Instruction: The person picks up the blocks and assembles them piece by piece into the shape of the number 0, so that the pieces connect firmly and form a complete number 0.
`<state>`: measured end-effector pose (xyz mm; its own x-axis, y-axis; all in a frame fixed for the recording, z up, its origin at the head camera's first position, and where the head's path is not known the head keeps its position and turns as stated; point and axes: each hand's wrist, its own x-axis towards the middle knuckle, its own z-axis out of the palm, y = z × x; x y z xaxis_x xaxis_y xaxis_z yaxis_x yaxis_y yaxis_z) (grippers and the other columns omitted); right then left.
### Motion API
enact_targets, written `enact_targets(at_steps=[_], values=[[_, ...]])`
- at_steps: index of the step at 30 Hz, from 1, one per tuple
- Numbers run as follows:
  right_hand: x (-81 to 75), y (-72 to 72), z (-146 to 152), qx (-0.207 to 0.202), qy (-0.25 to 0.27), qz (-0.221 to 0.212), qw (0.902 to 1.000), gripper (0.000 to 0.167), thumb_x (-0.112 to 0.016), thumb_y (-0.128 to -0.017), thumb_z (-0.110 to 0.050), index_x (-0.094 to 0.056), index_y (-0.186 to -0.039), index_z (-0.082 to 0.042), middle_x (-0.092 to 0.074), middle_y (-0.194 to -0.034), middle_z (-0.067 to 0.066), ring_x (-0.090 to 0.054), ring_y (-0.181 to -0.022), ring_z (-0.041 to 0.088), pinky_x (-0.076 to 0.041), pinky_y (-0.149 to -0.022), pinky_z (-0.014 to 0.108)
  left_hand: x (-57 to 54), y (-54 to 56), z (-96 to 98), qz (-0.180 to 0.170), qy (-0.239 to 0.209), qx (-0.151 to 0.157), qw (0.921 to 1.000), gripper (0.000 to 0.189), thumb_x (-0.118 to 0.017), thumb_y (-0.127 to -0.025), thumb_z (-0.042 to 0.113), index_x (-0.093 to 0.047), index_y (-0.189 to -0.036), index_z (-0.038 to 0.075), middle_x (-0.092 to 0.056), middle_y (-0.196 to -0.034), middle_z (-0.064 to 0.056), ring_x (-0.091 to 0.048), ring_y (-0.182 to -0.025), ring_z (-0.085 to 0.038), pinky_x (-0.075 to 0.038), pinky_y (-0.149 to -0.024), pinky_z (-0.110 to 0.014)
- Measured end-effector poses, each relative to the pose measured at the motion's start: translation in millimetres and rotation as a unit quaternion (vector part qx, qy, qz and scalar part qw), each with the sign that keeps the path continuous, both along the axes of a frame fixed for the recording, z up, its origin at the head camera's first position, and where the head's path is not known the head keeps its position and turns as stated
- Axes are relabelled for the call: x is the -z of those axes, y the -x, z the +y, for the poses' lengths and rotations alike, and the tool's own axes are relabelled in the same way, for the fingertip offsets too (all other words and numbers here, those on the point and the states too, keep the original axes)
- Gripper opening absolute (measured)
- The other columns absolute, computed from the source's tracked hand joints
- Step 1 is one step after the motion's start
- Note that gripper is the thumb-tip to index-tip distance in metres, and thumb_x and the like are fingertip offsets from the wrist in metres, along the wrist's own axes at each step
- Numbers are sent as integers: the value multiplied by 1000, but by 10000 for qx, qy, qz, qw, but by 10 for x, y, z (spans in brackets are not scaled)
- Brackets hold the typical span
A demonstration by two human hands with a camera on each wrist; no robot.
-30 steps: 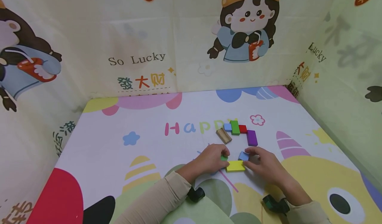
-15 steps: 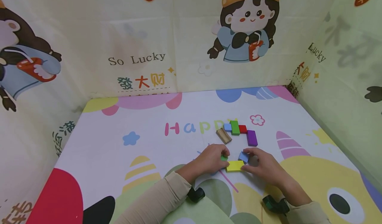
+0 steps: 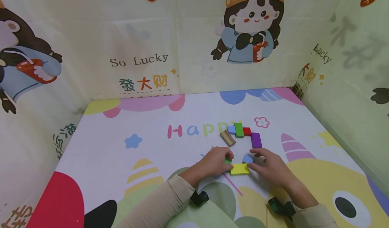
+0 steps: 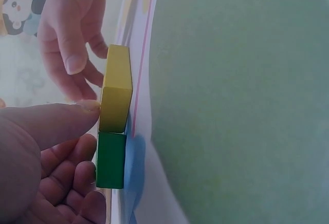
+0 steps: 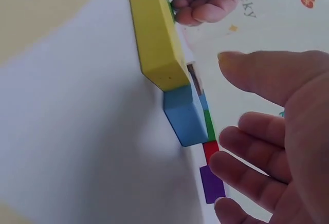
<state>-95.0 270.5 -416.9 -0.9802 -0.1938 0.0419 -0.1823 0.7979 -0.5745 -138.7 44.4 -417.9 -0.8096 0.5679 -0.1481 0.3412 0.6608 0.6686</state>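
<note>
In the head view my left hand (image 3: 217,160) curls around a green block (image 3: 228,161), mostly hidden by it. Its thumb tip meets the near left end of a yellow block (image 3: 239,169); in the left wrist view the yellow block (image 4: 117,90) and green block (image 4: 111,160) butt together. Behind the yellow block's right end sits a light blue block (image 3: 248,159), against it in the right wrist view. My right hand (image 3: 270,164) is beside these two, thumb and fingers spread apart with nothing between them.
Farther back, a brown wooden piece (image 3: 228,138), a small blue block (image 3: 231,130), a green block (image 3: 239,130), a red block (image 3: 247,131) and a purple block (image 3: 256,140) form an arc. A printed cloth wall (image 3: 188,52) stands behind the patterned tabletop (image 3: 170,157).
My right hand moves slightly left toward the yellow and blue blocks, then back right away from them. The blue block turns a little and turns back. The left hand stays put.
</note>
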Motion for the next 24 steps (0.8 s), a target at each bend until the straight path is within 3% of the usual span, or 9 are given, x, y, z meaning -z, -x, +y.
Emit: enact_targets(at_steps=[7,15,24], values=[[-70,63,29,224,16,-10,9997,51,-77,-89,-28,-60,-129,-2,-65,-119,16,-59,-109,36,-51,-88,55,0,-1,-8,7,-78,19,10000,19,-79,-88,18,-68,-104,13,-62,-94,9,-53,-89,-7,-47,-87,-21],[-120,181,84,549,-235,398,9974,49,-76,-89,-19,-58,-128,4,-64,-117,23,-59,-108,41,-50,-87,58,3,-2,-11,68,-46,74,9999,20,-78,-89,18,-68,-105,13,-62,-95,9,-52,-90,-7,-46,-87,-21],[-132,324,129,750,-296,106,9967,56,-76,-90,-24,-54,-134,3,-58,-124,28,-54,-111,45,-51,-86,58,7,-5,-28,164,-142,110,9997,19,-78,-89,18,-68,-104,13,-63,-94,9,-53,-91,-7,-46,-87,-21]])
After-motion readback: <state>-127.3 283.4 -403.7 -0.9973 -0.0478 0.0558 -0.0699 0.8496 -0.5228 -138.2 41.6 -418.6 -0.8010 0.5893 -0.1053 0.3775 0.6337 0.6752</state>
